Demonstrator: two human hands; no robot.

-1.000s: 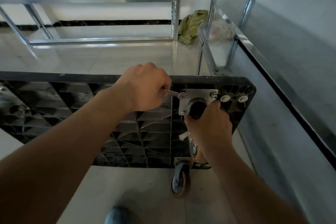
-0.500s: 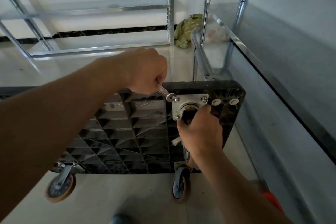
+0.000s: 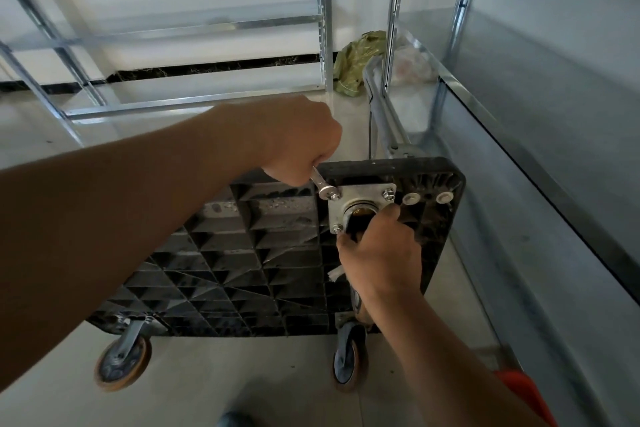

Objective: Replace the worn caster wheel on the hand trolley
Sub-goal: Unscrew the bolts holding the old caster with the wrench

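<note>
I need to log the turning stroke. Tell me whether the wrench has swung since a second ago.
Yes. The wrench handle has swung upward about the bolt on the plate, from nearly level to pointing up-left.

The wrench (image 3: 323,188) handle disappears inside the left hand (image 3: 298,139), so only its head shows at the mounting plate's (image 3: 360,199) corner nut, and honestly the caster that plate belongs to is almost totally buried under the right hand (image 3: 381,253). The left forearm covers the trolley deck's (image 3: 242,253) left edge, so no telling what's over there. At the picture's bottom edge a dark rounded thing (image 3: 235,419) is cut off and too blurry to call, and an orange thing (image 3: 523,392) by the right forearm is cropped too.
</note>
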